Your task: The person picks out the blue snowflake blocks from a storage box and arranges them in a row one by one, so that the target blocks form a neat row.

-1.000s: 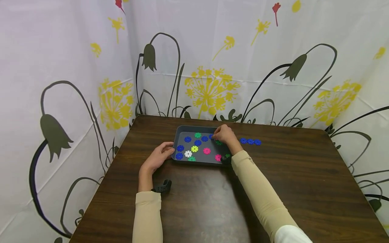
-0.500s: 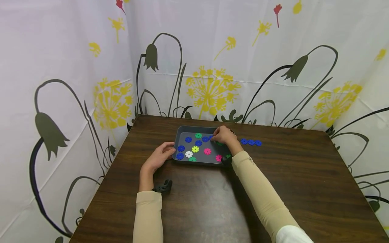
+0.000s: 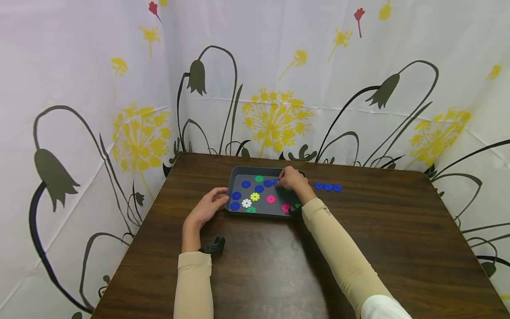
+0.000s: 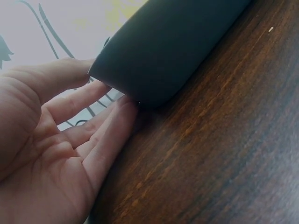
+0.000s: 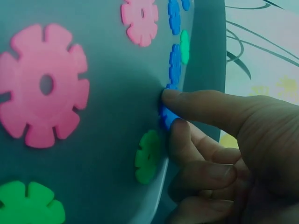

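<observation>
A dark grey tray (image 3: 249,213) lies on the table with several notched, flower-shaped plastic discs in it. At its left end my left hand (image 3: 207,206) holds the wall, the thumb at the rim and the fingers against the outside. Over the tray's far right part, my right hand (image 3: 292,178) pinches a blue disc (image 5: 167,115) between thumb and index finger. Near those fingers lie another blue disc (image 5: 175,64) and a green disc (image 5: 147,157). Also in the tray are a pink disc (image 3: 271,199), a yellow disc (image 3: 255,196) and a white disc (image 3: 246,203). My right hand hides part of the tray.
Three blue discs (image 3: 328,187) lie in a row on the wooden table (image 3: 255,266), right of the tray. A white curtain (image 3: 279,53) with printed flowers hangs behind the table and along its sides. A dark wrist strap (image 3: 213,245) sits on my left wrist.
My right fingers stay at the blue disc and have shifted only very slightly. The left hand keeps its place at the tray, and the head view has turned a little.
</observation>
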Tool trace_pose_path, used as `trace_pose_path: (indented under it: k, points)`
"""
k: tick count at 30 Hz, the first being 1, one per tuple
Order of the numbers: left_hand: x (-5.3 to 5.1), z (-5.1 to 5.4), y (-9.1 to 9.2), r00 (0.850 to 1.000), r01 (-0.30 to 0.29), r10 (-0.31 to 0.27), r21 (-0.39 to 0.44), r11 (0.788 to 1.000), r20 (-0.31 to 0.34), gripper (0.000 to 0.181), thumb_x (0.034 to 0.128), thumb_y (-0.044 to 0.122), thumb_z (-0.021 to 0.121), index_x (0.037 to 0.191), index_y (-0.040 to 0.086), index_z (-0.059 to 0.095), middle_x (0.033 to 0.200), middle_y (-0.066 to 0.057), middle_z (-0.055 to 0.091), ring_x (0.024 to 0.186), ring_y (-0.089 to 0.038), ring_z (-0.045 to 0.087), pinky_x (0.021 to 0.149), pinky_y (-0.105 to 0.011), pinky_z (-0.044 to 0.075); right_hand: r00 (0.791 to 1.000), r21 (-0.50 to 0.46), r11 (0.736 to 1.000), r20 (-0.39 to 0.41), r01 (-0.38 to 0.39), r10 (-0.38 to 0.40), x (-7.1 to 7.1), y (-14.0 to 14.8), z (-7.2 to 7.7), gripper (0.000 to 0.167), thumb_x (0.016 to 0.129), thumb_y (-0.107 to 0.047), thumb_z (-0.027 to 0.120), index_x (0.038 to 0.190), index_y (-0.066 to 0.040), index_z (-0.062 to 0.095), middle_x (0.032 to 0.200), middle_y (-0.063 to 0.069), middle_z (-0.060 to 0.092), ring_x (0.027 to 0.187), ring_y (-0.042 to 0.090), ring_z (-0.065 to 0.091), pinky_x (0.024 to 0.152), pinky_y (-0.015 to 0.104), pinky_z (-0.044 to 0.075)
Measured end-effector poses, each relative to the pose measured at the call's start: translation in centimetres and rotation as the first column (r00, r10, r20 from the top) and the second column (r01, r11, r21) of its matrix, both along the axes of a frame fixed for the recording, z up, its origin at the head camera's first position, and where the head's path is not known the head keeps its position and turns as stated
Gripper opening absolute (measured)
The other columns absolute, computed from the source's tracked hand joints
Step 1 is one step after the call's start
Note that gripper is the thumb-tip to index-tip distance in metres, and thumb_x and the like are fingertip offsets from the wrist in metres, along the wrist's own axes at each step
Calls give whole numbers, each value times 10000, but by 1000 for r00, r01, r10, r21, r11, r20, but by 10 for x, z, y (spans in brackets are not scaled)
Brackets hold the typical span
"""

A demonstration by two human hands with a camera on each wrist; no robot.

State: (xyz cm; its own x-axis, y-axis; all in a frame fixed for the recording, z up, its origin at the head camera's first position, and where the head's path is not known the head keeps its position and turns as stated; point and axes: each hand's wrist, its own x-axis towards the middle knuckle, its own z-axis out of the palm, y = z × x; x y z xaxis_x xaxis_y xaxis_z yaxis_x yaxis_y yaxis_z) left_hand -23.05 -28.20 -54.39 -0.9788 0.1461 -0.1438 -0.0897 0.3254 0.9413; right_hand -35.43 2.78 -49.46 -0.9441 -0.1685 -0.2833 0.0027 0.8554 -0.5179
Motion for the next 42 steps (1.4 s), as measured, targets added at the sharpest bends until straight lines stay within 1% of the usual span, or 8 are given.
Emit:
trace_pose_path:
  k: [5, 9, 13, 20, 22, 30, 36, 42]
  points:
    - [1, 1, 1, 1000, -3, 3, 11, 1000, 1, 558, 1157, 259, 522, 1633, 9, 373, 1548, -304, 516, 1445, -465, 522, 1244, -626, 408, 1000, 5, 1000, -5, -24, 24, -1, 1, 3, 233, 982, -254, 779, 808, -166, 651, 808, -6, 587, 793, 229, 552, 889, 515, 442]
    - [1, 0, 0, 1000, 1, -1, -7, 1000, 4, 556, 1152, 280, 536, 1624, 22, 393, 1546, -290, 526, 1445, -444, 530, 1243, -605, 419, 999, 11, 999, -7, -37, 37, 0, 5, 5, 221, 1022, -263, 712, 839, -140, 720, 766, -21, 587, 760, 215, 546, 836, 477, 442]
    - [1, 1, 0, 1000, 7, -7, -6, 1000, 1, 558, 1150, 295, 543, 1622, 34, 400, 1551, -282, 524, 1454, -436, 525, 1246, -596, 419, 999, -7, 999, 0, -51, 51, 0, 9, 6, 212, 1030, -282, 709, 937, -105, 780, 806, -18, 626, 773, 212, 552, 816, 461, 446]
    - [1, 0, -1, 1000, -14, 15, -17, 1000, 18, 550, 1145, 313, 554, 1615, 61, 419, 1541, -262, 545, 1440, -420, 545, 1240, -588, 431, 993, -87, 989, -9, -121, 121, 4, 15, 8, 184, 1008, -228, 736, 928, -64, 759, 866, 1, 659, 782, 163, 552, 719, 317, 469]
    - [1, 0, -2, 1000, -4, 4, -34, 999, 12, 565, 1146, 327, 548, 1619, 52, 409, 1543, -269, 541, 1438, -426, 546, 1237, -593, 433, 991, -115, 985, -12, -131, 131, 5, 16, 8, 198, 1011, -213, 733, 929, -35, 766, 892, 23, 680, 774, 158, 546, 701, 297, 462]
    - [0, 0, -1, 1000, -6, 6, -31, 1000, 12, 568, 1138, 332, 566, 1614, 58, 420, 1535, -266, 550, 1430, -426, 552, 1236, -595, 433, 989, -208, 967, -33, -148, 144, 13, 28, 17, 281, 1033, -216, 704, 998, 49, 787, 1216, 144, 760, 806, 153, 543, 719, 295, 472]
    - [-1, -1, -1, 1000, -9, 9, -27, 1000, 12, 576, 1141, 318, 559, 1626, 50, 401, 1547, -271, 542, 1434, -431, 548, 1238, -602, 428, 986, -258, 952, -63, -167, 156, 18, 38, 23, 250, 1038, -205, 704, 1006, 25, 797, 1045, 124, 776, 659, 120, 474, 600, 269, 415]
    - [-4, -4, 0, 1000, -18, 19, -24, 1000, 23, 555, 1158, 263, 518, 1634, 18, 373, 1556, -301, 522, 1445, -459, 527, 1242, -625, 409, 985, -302, 939, -114, -162, 133, 23, 48, 26, 179, 1030, -190, 704, 983, -37, 783, 1047, 114, 774, 744, 145, 550, 633, 272, 456]
